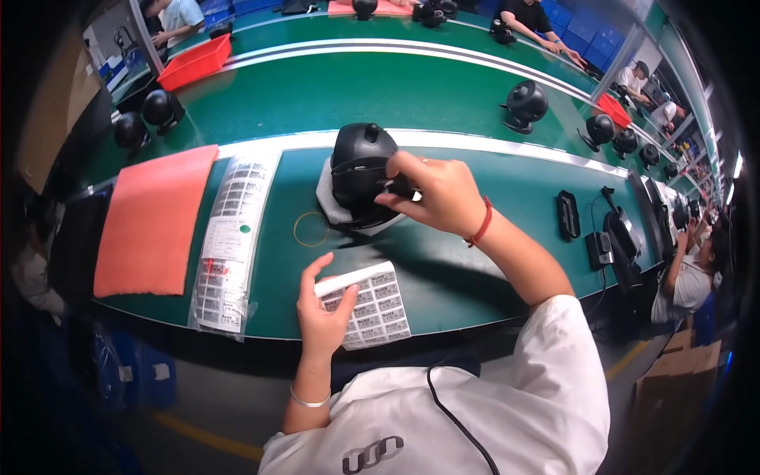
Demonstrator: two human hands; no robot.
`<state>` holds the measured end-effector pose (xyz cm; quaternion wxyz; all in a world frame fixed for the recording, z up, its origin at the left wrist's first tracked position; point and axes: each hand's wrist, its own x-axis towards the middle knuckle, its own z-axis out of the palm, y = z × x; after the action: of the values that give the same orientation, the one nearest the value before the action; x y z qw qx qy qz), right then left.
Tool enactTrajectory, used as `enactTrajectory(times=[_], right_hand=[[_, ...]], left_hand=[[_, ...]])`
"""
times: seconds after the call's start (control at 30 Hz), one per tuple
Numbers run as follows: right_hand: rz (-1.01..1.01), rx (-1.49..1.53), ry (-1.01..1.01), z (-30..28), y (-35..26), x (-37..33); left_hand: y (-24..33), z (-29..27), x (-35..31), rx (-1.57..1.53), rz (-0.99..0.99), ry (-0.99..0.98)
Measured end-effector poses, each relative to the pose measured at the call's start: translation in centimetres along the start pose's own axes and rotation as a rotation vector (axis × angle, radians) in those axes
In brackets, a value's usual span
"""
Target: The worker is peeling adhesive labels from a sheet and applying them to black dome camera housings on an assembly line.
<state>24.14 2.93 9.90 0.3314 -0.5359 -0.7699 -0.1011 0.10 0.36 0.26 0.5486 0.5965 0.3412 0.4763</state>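
My left hand (323, 323) grips a sheet of printed labels (378, 310) near the table's front edge, the thumb on top and the fingers under its folded edge. Further away, a round black device (360, 156) with a ball-like body rests on a white foam pad (325, 192). My right hand (443, 192) is at the right side of that device, thumb and fingertips pinched together. A small pale bit shows at the fingertips, too small to name. On the green mat lies a thin yellow rubber band (296, 230), left of the device.
An orange foam sheet (154, 226) and a plastic sleeve of label sheets (229, 245) lie at left. A black power adapter (599, 249) and other black parts sit at right. Beyond, more round black devices (526, 103) and a red tray (194, 63) line the green bench; people work around it.
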Motion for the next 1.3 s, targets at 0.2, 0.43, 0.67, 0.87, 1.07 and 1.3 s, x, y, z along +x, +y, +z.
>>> enactTrajectory(times=[0.2, 0.43, 0.67, 0.87, 1.07, 1.3], right_hand=[[-0.023, -0.158, -0.011, -0.2, 0.7, 1.6], [0.003, 0.034, -0.403, -2.3, 3.1, 4.0], [0.025, -0.368, -0.087, -0.2, 11.6, 4.0], [0.053, -0.794, -0.137, 3.7, 26.4, 1.1], [0.250, -0.760, -0.339, 1.7, 31.6, -1.4], [0.627, -0.760, -0.488, -6.3, 33.9, -5.0]], left_hand=[[0.0, -0.1, -0.4, 0.005, -0.030, 0.019], [-0.6, 0.0, -0.6, 0.034, -0.021, 0.019], [-0.6, -0.1, -0.7, 0.077, -0.016, 0.044], [-0.5, 0.3, -0.2, 0.085, -0.064, 0.044], [0.0, 0.7, -0.2, 0.075, -0.102, 0.070], [-0.1, 0.9, -0.1, 0.107, -0.102, 0.113]])
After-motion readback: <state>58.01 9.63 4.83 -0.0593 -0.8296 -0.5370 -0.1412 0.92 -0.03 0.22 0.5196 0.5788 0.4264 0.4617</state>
